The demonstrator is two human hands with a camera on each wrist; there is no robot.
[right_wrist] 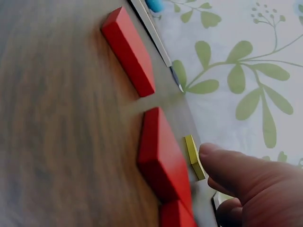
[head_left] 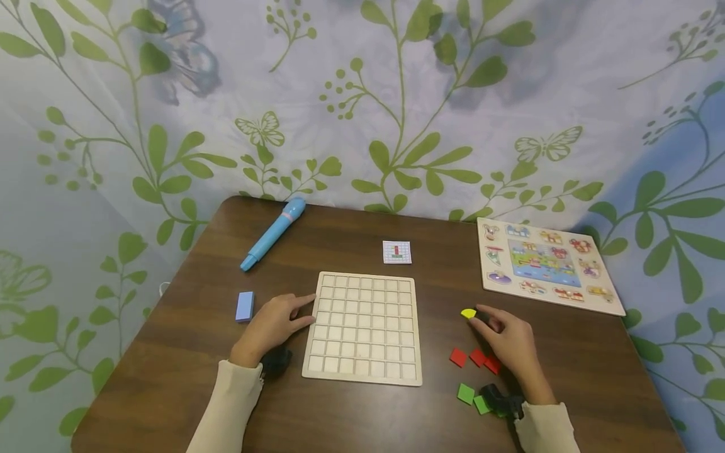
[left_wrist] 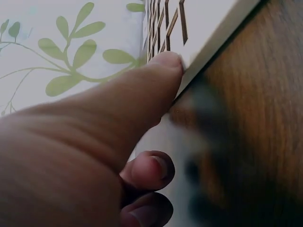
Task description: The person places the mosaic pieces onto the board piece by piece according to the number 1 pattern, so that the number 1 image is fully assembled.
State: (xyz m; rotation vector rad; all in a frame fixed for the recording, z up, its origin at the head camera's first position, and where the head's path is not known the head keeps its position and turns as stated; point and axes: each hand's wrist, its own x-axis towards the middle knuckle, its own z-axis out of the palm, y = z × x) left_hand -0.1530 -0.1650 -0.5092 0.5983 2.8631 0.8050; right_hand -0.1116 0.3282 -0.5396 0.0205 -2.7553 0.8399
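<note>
In the head view, the left hand [head_left: 274, 324] touches the left edge of a square wooden grid board [head_left: 362, 328] with thumb and index finger extended. Up close in the left wrist view, the thumb [left_wrist: 137, 90] rests on the board's rim [left_wrist: 208, 45], and two other fingertips curl below it. To the right of the board, the right hand [head_left: 506, 336] pinches a small yellow piece [head_left: 468, 313] between thumb and index finger. Several red tiles [head_left: 458, 357] lie just below that hand, with green tiles [head_left: 466, 394] nearer the front, partly hidden by the wrist camera.
A small card [head_left: 396, 252] with a red and green grid pattern lies behind the board. A blue microphone-shaped toy [head_left: 273, 234] and a blue block [head_left: 245, 306] are on the left. A wooden picture puzzle [head_left: 549, 267] occupies the back right, against a leaf-patterned curtain [head_left: 340, 94].
</note>
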